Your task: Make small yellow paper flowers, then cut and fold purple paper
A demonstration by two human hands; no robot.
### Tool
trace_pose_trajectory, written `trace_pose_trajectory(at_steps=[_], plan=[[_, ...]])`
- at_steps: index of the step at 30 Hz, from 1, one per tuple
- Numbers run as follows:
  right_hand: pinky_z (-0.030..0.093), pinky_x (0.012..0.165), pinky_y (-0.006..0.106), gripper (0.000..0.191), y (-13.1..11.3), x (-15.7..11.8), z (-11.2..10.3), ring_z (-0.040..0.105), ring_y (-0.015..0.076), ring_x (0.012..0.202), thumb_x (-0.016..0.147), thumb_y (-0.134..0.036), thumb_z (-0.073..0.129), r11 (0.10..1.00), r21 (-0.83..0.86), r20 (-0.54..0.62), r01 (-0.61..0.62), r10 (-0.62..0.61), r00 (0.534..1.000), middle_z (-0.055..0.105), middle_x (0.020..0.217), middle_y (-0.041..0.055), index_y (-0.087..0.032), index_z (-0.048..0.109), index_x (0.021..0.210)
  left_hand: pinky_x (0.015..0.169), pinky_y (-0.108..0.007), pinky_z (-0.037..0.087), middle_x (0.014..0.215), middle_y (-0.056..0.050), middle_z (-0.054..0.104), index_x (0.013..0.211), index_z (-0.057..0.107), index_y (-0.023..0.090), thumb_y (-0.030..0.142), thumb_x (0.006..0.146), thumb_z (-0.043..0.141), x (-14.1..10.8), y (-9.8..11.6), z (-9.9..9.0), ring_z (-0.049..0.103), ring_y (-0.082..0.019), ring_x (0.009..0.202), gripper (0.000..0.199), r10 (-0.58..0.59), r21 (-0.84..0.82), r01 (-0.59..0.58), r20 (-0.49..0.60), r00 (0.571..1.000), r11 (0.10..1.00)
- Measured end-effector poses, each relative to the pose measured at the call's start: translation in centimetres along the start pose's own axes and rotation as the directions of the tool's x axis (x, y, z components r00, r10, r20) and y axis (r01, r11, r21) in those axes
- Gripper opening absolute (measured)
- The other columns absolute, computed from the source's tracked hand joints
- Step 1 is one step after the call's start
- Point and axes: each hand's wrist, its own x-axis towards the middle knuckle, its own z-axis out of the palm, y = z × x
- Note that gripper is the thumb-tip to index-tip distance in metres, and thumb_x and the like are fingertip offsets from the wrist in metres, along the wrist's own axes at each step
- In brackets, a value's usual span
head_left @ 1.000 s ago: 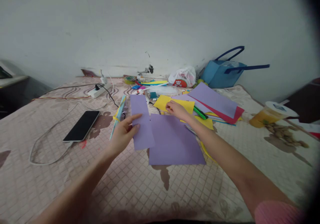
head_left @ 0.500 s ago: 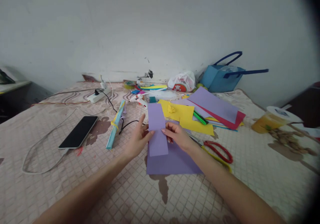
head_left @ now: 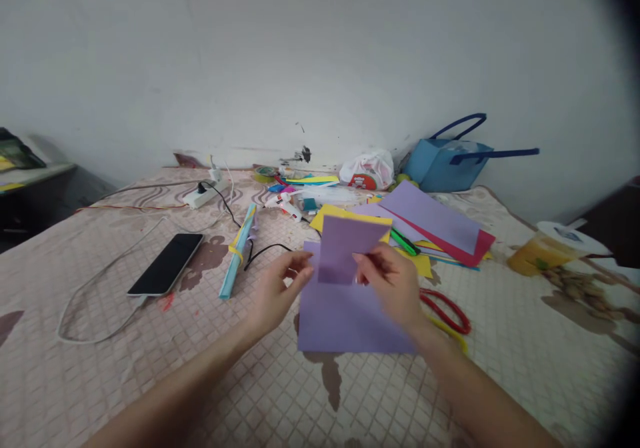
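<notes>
A small purple piece of paper [head_left: 345, 248] is held up over the table, its right side pinched between thumb and fingers of my right hand [head_left: 393, 285]. Just left of it, my left hand [head_left: 284, 288] is empty, with the fingers curved and a gap between them and the thumb. Beneath both lies a larger purple sheet [head_left: 350, 325] flat on the cloth. Scissors with red and yellow handles [head_left: 450, 311] show beside my right wrist, their blades hidden behind it. Behind the held piece, yellow paper [head_left: 327, 215] is partly covered.
On the left are a phone [head_left: 166, 265] on a white cable and a blue paper bundle [head_left: 235, 261]. Farther back stand a glue gun [head_left: 285, 205], a power strip [head_left: 206, 195] and a blue bag [head_left: 445, 165]. A green cutter [head_left: 404, 241], stacked paper [head_left: 433, 215] and a drink cup [head_left: 545, 248] are rightward.
The purple piece has turned from upright to sideways and shifted right with my right hand. My left hand has let go of it. The whole view has shifted slightly.
</notes>
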Motion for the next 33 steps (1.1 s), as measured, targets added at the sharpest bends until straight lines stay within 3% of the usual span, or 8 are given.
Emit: trace_pose_trajectory(at_steps=[2,4,6,8,17,24,29,33], plan=[[0.054,0.074,0.036,0.011,0.2,-0.9,-0.9,0.066,0.0199,0.080,0.087,-0.026,0.052,0.961,-0.163,0.046,0.223,-0.219,0.975,0.069,0.085,0.0055,-0.023,0.062,0.087,0.070,-0.030,0.048,0.087,-0.007,0.065,0.112,0.056,0.016,0.047,0.087,0.049,-0.3,0.1,0.0,0.061,-0.017,0.076,0.040,-0.134,-0.137,0.142,0.065,0.989,0.980],[0.051,0.089,0.040,0.019,1.3,-2.0,-1.3,0.064,0.0211,0.101,0.087,-0.018,0.050,0.873,-0.249,0.162,0.419,-0.389,0.907,0.068,0.107,0.0079,-0.024,0.063,0.099,0.066,-0.031,0.049,0.081,-0.007,0.064,0.118,0.050,0.016,0.054,0.088,0.042,-0.6,-0.1,0.2,0.061,-0.016,0.069,0.050,-0.298,-0.313,0.375,0.268,0.916,0.873],[0.050,0.093,0.038,0.027,3.0,-3.2,-1.4,0.061,0.0191,0.108,0.088,-0.012,0.047,0.807,-0.292,0.262,0.513,-0.448,0.854,0.065,0.115,0.0086,-0.023,0.061,0.107,0.065,-0.031,0.049,0.083,-0.006,0.064,0.123,0.045,0.016,0.052,0.084,0.052,-1.1,-0.6,0.7,0.062,-0.016,0.069,0.054,-0.389,-0.370,0.565,0.451,0.803,0.738],[0.050,0.095,0.038,0.030,4.5,-4.2,-1.3,0.059,0.0181,0.112,0.089,-0.009,0.044,0.781,-0.327,0.323,0.532,-0.436,0.840,0.063,0.119,0.0090,-0.023,0.058,0.113,0.066,-0.029,0.047,0.085,-0.004,0.063,0.126,0.042,0.018,0.039,0.074,0.069,-1.4,-1.2,1.2,0.062,-0.015,0.071,0.062,-0.411,-0.347,0.620,0.513,0.754,0.704],[0.056,0.078,0.032,0.022,5.9,-6.0,-0.7,0.064,0.0184,0.096,0.090,-0.016,0.049,0.660,-0.397,0.540,0.638,-0.395,0.743,0.063,0.113,0.0104,-0.019,0.060,0.109,0.056,-0.023,0.043,0.071,0.003,0.058,0.129,0.035,0.016,0.026,0.072,0.068,-1.0,-4.7,1.7,0.056,-0.012,0.063,0.067,-0.224,-0.198,0.332,0.426,0.876,0.922],[0.053,0.069,0.029,0.018,5.6,-6.3,0.3,0.065,0.0171,0.083,0.091,-0.017,0.047,0.628,-0.366,0.627,0.687,-0.379,0.681,0.068,0.097,0.0072,-0.017,0.065,0.093,0.077,-0.033,0.051,0.112,-0.010,0.063,0.116,0.053,0.017,0.018,0.078,0.058,-1.6,-3.5,0.2,0.063,-0.018,0.092,0.039,-0.011,0.199,-0.040,0.250,0.968,0.979],[0.052,0.070,0.030,0.020,5.7,-6.3,0.4,0.064,0.0170,0.081,0.093,-0.021,0.046,0.633,-0.375,0.615,0.678,-0.377,0.692,0.068,0.097,0.0081,-0.016,0.065,0.095,0.093,-0.041,0.046,0.117,-0.008,0.061,0.114,0.056,0.020,0.027,0.074,0.070,-5.3,-2.0,-1.1,0.055,-0.022,0.109,0.044,0.126,0.403,-0.312,0.424,0.897,0.861],[0.052,0.070,0.030,0.020,5.6,-6.5,0.5,0.064,0.0172,0.082,0.093,-0.022,0.046,0.621,-0.373,0.615,0.689,-0.391,0.685,0.067,0.099,0.0096,-0.016,0.064,0.097,0.090,-0.042,0.046,0.112,-0.008,0.061,0.108,0.057,0.017,0.018,0.078,0.065,-7.4,-2.1,-0.4,0.055,-0.023,0.104,0.031,0.170,0.503,-0.403,0.445,0.879,0.765]])
